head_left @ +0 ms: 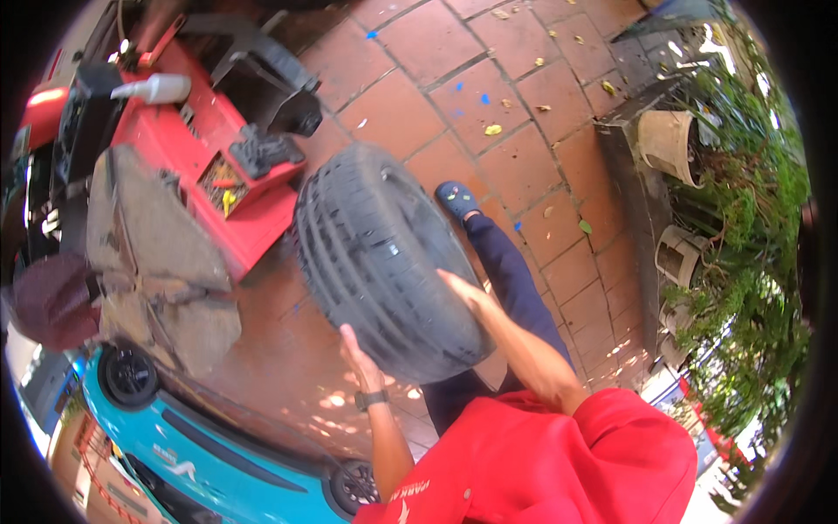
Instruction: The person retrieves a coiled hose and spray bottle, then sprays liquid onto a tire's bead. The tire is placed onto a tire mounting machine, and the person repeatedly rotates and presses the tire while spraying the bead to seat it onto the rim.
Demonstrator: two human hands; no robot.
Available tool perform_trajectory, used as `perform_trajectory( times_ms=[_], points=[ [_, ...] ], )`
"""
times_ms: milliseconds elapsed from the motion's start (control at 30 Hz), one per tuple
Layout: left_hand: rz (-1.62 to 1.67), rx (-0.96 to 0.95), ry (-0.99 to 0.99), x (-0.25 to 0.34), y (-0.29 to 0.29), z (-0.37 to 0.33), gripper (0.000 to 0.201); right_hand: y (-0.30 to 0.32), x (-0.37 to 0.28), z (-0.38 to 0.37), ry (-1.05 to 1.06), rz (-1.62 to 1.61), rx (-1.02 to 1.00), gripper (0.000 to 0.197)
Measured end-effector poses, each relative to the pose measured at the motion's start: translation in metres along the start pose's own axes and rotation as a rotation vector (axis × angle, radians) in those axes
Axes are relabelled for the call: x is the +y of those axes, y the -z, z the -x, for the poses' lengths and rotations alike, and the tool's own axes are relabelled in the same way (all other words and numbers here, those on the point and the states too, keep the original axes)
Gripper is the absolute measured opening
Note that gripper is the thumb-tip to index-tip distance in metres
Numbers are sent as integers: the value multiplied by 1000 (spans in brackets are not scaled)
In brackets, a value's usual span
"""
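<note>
A black car tyre (375,253) stands on its tread in front of me, somewhat tilted and slightly blurred. My right hand (464,293) lies against its right sidewall with the fingers stretched out; part of the hand is hard to make out. Beside the near left edge of the tread is my left hand (360,356), its fingers extended and a dark watch (372,399) on the wrist. Whether the left fingers touch the rubber, I cannot tell. The tyre's underside is hidden.
To the left stands a red machine (253,218) with a small tray, a white bottle (161,88) and black arms. Cardboard (157,262) lies nearby, with a turquoise car (218,454) below it. Potted plants (670,144) line the right. My foot wears a blue clog (456,201) on terracotta tiles (436,44).
</note>
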State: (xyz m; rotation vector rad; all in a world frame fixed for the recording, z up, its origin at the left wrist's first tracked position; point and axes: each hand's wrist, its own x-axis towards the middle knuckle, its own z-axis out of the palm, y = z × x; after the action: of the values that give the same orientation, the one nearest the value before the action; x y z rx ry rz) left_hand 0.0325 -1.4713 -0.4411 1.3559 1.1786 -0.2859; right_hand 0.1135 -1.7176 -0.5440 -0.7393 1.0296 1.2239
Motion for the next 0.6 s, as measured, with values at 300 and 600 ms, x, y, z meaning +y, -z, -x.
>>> perform_trajectory(
  times_ms=[300, 600],
  points=[
    [252, -11, 206, -1, 11, -1, 87, -1, 13, 11, 175, 251, 46, 63],
    [284, 48, 51, -43, 20, -15, 115, 9, 7, 6, 101, 224, 114, 64]
  ],
)
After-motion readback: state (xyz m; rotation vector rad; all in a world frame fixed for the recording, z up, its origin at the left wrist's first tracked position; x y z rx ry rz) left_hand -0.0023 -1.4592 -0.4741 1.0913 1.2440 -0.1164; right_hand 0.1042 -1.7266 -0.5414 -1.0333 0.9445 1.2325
